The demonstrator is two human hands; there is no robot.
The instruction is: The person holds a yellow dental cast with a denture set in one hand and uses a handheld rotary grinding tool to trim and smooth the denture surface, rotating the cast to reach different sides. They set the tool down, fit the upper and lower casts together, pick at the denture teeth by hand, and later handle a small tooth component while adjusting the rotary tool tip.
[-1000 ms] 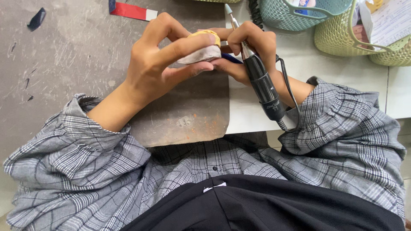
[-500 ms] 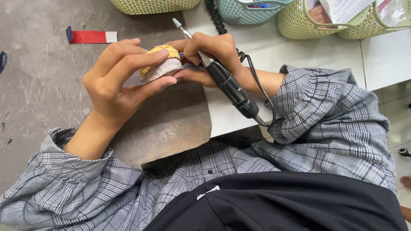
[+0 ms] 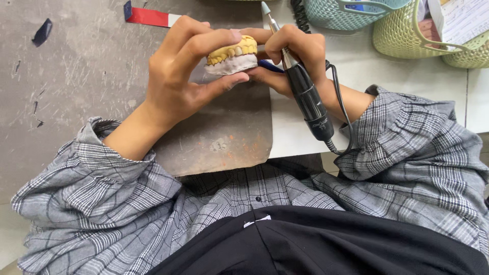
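Note:
My left hand grips a dental cast with yellow teeth on a white plaster base, held above the grey mat. My right hand holds a black rotary handpiece like a pen, its pale pointed bur pointing up and away from the cast. The right fingertips also touch the cast's right side. A black cord runs from the tool's rear around my wrist. Something blue shows between the right fingers just below the cast.
A teal basket and a pale green basket with papers stand at the back right on the white tabletop. A red and white strip lies at the back on the grey worn surface.
The view has shifted, so hands and cast sit differently in frame. The cast has been turned so its yellow teeth show clearly. The handpiece stays in the right hand.

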